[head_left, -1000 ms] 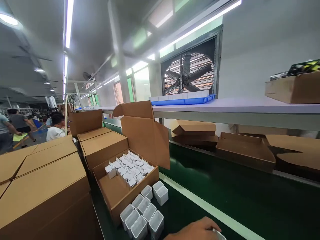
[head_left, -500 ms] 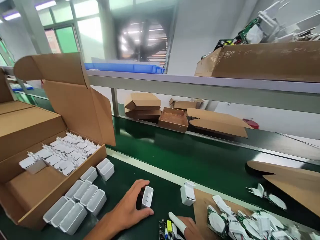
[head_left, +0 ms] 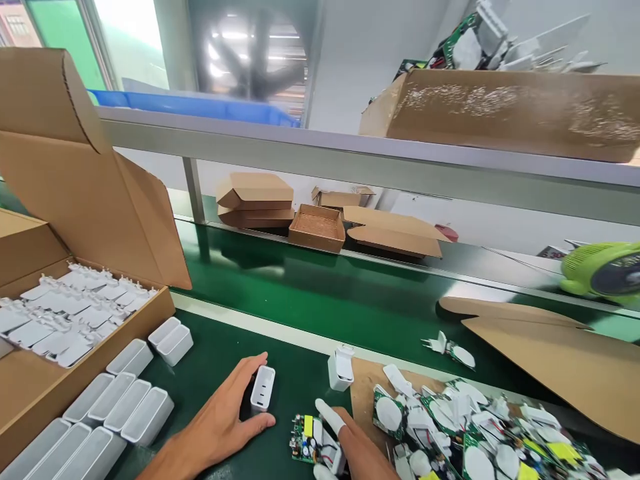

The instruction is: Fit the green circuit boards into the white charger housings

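Observation:
My left hand (head_left: 227, 413) is curled around a small white charger casing (head_left: 263, 389) standing on the dark green bench, thumb and fingers at its opposite ends. Slots show in the casing's upper face. At the lower edge, my right hand (head_left: 357, 443), with white covers on its fingertips, grips a circuit board (head_left: 313, 440) with a yellow component and white parts. Part of this hand is cut off by the frame. Beyond the hands stands a white casing with a plug piece (head_left: 341, 368). Open white casings (head_left: 133, 407) are lined up to the left.
An open cardboard box (head_left: 150, 317) at left holds rows of white parts. On a cardboard sheet (head_left: 364, 400) at right lie piled circuit boards and white pieces (head_left: 450, 427). Behind run a green belt (head_left: 300, 293) and a shelf (head_left: 320, 147). A green fan (head_left: 600, 270) stands far right.
The view has turned right, bringing in the green fan and more of the piled boards. More of the circuit board in my right hand shows. My left hand remains around the casing.

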### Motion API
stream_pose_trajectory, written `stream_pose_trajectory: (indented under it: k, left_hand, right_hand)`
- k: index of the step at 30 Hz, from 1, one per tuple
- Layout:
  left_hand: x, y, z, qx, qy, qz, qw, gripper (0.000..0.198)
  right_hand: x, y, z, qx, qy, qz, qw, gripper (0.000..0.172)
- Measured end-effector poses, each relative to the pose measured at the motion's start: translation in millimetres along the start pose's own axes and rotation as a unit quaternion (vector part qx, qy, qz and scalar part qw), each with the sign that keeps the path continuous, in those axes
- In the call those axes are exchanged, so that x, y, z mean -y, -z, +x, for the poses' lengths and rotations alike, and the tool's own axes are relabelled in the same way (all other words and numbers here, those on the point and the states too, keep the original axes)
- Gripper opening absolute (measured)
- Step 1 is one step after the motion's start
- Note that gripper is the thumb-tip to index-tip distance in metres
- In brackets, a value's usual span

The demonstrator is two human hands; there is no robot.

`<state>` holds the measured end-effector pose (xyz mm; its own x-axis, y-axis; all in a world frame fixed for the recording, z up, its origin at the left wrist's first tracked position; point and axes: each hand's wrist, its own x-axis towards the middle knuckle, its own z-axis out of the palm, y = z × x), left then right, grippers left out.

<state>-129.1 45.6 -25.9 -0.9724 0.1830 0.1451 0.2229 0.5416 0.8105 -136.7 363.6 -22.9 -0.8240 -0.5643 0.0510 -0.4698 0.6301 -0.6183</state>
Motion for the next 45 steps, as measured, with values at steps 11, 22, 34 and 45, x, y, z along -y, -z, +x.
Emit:
stream_pose_trajectory:
  k: [11, 22, 34, 45]
  left_hand:
    - [-3, -0.8, -5, 0.006, -0.029, 0.020, 0.999, 0.082]
    - [-3, -16.9, -9, -0.001, -0.074, -0.027, 0.997, 0.085]
    - [-9, -21.1, -11, -0.022, -0.159, 0.013, 0.987, 0.085]
    - [-13, -20.5, -11, -0.034, -0.187, 0.026, 0.981, 0.082]
  right_hand:
    - [41, 13, 5, -0.043, 0.054, -0.045, 0.997, 0.054]
    - [59, -2, 12, -0.167, 0.075, 0.055, 0.982, 0.067]
    - [67, -14, 16, -0.129, 0.118, 0.046, 0.984, 0.082]
    - [81, -5, 15, -0.128, 0.082, 0.027, 0.988, 0.072]
